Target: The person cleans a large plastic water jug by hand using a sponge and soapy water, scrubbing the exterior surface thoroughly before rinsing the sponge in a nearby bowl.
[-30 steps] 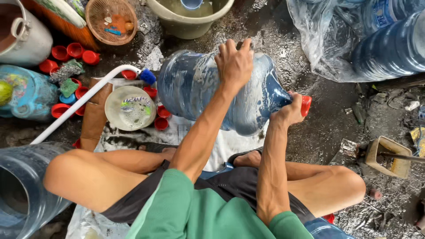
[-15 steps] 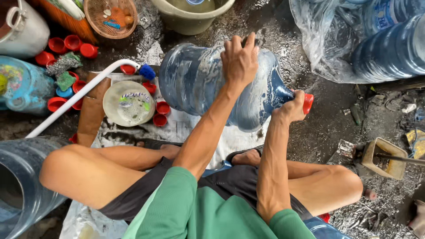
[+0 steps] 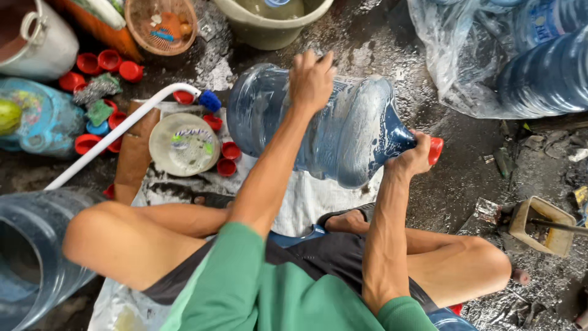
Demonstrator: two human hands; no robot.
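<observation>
- Barely shifted since before: the blue water jug [image 3: 343,129] lies on its side, soapy
- left hand [image 3: 311,78] grips its body, right hand [image 3: 411,160] clasps the red-capped neck
- round white lid [image 3: 184,144] with a colourful label sits left of the jug

Large blue water jug [image 3: 343,132] lying sideways, red cap [image 3: 435,150] on.

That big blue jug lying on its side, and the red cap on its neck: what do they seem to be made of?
The big blue jug looks like clear, blue-tinted hard plastic: light passes through its glossy, wet wall, and it has moulded ridges. The red cap seems to be opaque plastic with a smooth, dull sheen. The right hand covers most of it, so that is less certain.
</observation>
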